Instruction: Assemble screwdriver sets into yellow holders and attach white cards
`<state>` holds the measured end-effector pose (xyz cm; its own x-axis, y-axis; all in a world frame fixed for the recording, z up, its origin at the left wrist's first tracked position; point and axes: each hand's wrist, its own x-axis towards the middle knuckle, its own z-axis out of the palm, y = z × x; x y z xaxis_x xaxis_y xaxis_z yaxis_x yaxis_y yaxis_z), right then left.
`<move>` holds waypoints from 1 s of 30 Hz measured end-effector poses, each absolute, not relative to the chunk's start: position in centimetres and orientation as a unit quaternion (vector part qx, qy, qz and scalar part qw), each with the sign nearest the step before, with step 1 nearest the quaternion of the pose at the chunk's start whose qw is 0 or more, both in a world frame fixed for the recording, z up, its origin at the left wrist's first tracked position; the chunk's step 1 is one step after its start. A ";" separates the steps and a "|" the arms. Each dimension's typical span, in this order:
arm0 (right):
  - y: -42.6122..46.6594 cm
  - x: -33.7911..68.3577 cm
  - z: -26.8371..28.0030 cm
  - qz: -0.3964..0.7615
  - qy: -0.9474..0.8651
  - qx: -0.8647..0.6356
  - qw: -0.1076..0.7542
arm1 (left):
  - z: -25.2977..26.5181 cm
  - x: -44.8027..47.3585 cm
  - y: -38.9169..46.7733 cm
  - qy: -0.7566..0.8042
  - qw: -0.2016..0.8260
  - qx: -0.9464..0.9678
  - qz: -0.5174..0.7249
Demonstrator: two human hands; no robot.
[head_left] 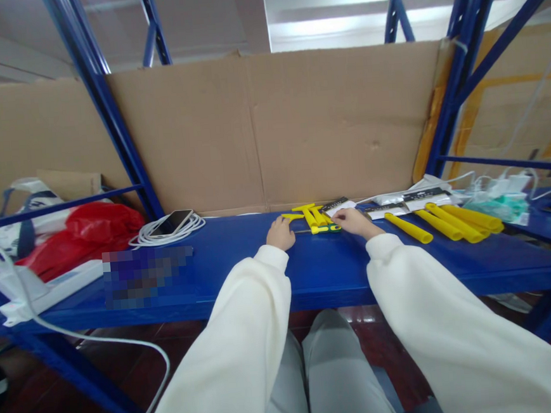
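Note:
A screwdriver with a yellow and green handle lies level between my hands, its thin shaft pointing left. My left hand has curled fingers at the shaft's tip end. At the handle's end, the fingers of my right hand are pinched together on it. Just behind the screwdriver sit several yellow T-shaped plastic pieces in a loose pile; one reaches close to my left fingertips. A black and white packet lies behind my right hand. The exact contact of my left fingers is small and partly hidden.
Several yellow tapered tubes lie to the right, near flat packets. On the left are a phone on a coiled white cable, a red bag and a white power strip. Cardboard backs the blue table.

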<state>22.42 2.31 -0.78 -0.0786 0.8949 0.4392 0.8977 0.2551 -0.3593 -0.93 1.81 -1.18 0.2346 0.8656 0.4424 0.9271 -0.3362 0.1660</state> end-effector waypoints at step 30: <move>2.0 22.4 -0.8 0.079 -0.756 -0.595 0.262 | 0.0 -1.2 0.0 -0.642 0.026 -0.749 -0.159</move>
<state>22.42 2.00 -0.82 -0.1541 0.9410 0.3013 0.8585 0.2785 -0.4307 -1.21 0.03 -0.02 0.1240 0.9540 0.2728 0.9709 -0.1734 0.1653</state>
